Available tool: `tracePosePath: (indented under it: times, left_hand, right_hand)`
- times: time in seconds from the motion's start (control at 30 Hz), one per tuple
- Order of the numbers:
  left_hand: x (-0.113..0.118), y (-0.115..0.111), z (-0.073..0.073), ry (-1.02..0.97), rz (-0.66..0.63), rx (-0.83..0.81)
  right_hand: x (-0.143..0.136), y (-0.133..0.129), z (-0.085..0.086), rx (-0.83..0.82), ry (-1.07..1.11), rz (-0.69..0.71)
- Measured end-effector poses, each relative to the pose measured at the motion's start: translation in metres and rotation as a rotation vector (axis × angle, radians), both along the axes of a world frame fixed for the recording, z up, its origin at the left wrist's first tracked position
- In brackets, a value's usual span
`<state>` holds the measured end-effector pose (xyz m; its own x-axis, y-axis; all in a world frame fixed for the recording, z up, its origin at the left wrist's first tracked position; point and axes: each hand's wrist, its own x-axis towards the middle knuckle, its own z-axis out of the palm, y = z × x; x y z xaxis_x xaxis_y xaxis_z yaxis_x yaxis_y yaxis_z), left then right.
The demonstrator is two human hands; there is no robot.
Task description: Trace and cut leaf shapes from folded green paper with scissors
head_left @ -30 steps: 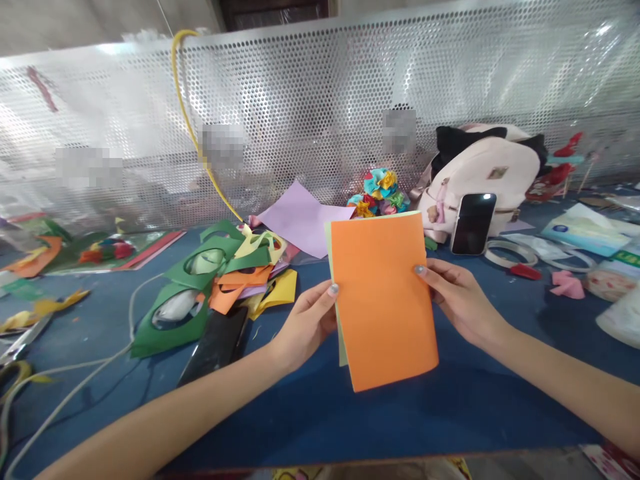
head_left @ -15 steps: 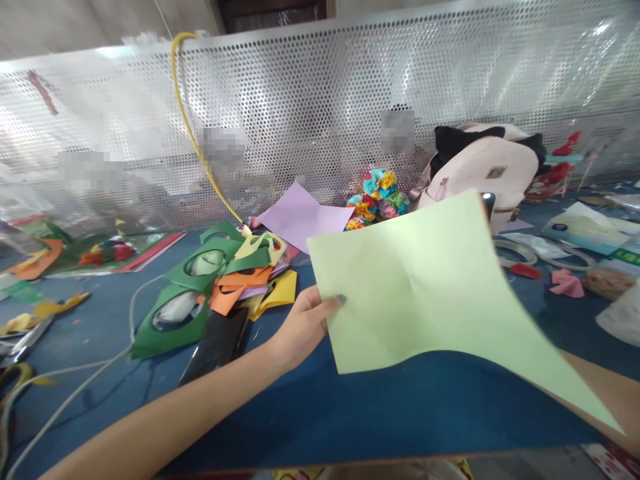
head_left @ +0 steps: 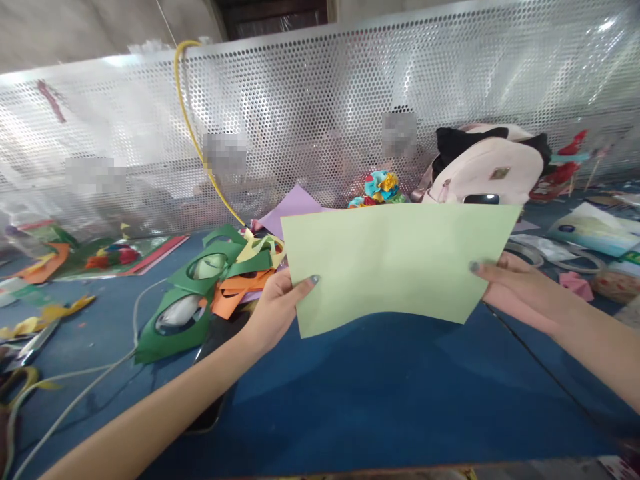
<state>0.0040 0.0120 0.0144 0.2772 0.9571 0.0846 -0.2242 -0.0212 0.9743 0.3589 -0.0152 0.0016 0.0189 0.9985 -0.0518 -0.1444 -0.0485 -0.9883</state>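
Note:
A sheet of light green paper (head_left: 395, 260) is held up over the blue table, its lower edge bowed upward. My left hand (head_left: 280, 300) pinches its left side, thumb in front and fingers behind. At the right side my right hand (head_left: 510, 287) grips the sheet the same way. Behind the green sheet lies a purple sheet of paper (head_left: 295, 207), partly covered. Left of my left hand are green paper scraps with round holes (head_left: 185, 313) and orange paper offcuts (head_left: 235, 293). A dark phone-like object (head_left: 215, 400) lies partly under my left forearm.
Colourful paper flowers (head_left: 381, 187) and a pale backpack (head_left: 490, 170) stand along the perforated metal screen (head_left: 310, 113). Tape rolls (head_left: 523, 253) lie at the right. Yellow-handled scissors (head_left: 20, 387) and a white cable (head_left: 75, 413) are at the left. A yellow cable (head_left: 187, 127) hangs over the screen.
My right hand has come into view, holding the right side of the green sheet. The sheet has levelled out and moved left, with my left hand still on it.

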Motion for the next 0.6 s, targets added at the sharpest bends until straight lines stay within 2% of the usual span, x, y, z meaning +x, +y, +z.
tracePosePath:
  times: [0.17, 0.37, 0.43, 0.53, 0.6]
  left_hand:
    - [-0.004, 0.002, -0.007, 0.112, -0.001, -0.04]
    - [-0.004, 0.01, -0.005, 0.161, 0.013, 0.016]
    - [-0.006, 0.012, -0.006, 0.212, 0.006, 0.104]
    - [-0.013, 0.012, -0.007, 0.447, 0.009, 0.412]
    - [-0.021, 0.01, -0.001, 0.576, 0.007, 0.592]
  right_hand:
    - [-0.007, -0.005, -0.019, -0.111, -0.057, -0.04]
    - [-0.012, -0.004, -0.014, -0.055, -0.149, -0.054]
    - [-0.011, -0.004, -0.013, -0.043, -0.181, -0.067]
    - [-0.007, -0.006, -0.012, 0.033, -0.225, -0.081]
    - [-0.002, -0.006, -0.009, 0.114, -0.269, -0.097]
